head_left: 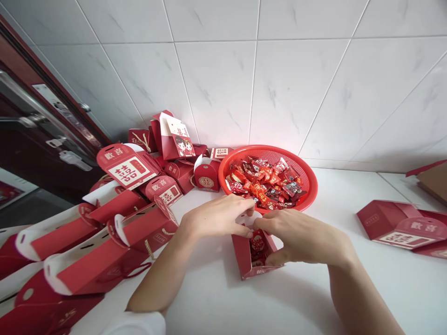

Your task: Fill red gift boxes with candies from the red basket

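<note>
A small red box (242, 255) stands with its top open on the white surface, and wrapped candy (257, 245) shows inside it. My left hand (220, 216) is at the box's far left edge, thumb and fingers bent toward each other around the edge; what lies between the fingertips is hard to see. Over the right side of the box, my right hand (302, 236) has its fingers curled, with the thumb near the box's near right edge. Just behind both hands sits a red plastic basket (312, 179) of wrapped candies (267, 181).
Many red boxes (104, 260) crowd the left side, with more boxes (178, 139) piled by the tiled wall (216, 83). Further red boxes (401, 228) lie at the right, near a brown carton (435, 179). A dark door (45, 111) stands at the far left.
</note>
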Demonstrator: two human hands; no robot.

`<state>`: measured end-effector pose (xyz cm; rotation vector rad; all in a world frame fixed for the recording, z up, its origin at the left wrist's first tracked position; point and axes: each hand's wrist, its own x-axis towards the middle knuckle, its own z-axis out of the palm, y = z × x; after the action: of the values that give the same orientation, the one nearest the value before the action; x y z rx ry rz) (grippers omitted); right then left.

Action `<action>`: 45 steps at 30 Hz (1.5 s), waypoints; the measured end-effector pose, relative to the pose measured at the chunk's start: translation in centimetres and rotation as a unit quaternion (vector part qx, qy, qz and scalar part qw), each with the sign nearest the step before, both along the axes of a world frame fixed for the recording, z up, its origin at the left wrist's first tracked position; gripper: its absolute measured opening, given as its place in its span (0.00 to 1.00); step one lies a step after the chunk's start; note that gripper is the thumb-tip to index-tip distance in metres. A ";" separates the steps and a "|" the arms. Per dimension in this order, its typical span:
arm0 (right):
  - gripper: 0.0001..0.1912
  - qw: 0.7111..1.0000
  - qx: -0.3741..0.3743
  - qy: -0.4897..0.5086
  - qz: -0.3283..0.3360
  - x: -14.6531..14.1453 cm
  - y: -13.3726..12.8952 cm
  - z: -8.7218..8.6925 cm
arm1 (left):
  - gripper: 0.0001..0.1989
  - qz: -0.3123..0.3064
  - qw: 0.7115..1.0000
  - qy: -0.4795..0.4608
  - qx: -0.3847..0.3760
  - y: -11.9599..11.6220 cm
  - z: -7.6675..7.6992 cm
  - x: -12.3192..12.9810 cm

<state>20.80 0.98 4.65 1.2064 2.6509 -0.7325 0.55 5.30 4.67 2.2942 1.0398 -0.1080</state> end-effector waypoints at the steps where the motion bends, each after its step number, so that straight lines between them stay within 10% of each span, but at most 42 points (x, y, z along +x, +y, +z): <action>1: 0.22 1.000 -0.005 -0.003 0.000 0.0 0.0 0.1 | 0.12 0.000 1.000 0.001 0.002 0.0 -0.1 0.0; 31: 0.18 0.995 -0.042 0.082 0.042 0.0 -0.1 -0.9 | 0.14 -0.014 0.996 0.067 0.063 -0.6 -1.4 0.8; 45: 0.24 0.960 -0.025 0.274 -0.057 3.3 -4.9 -5.2 | 0.12 -0.040 0.994 0.068 0.071 -1.1 -0.8 1.4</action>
<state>24.09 -3.89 -0.58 1.3033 2.9724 -1.3139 1.92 4.20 3.83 2.4865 1.0543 -0.2324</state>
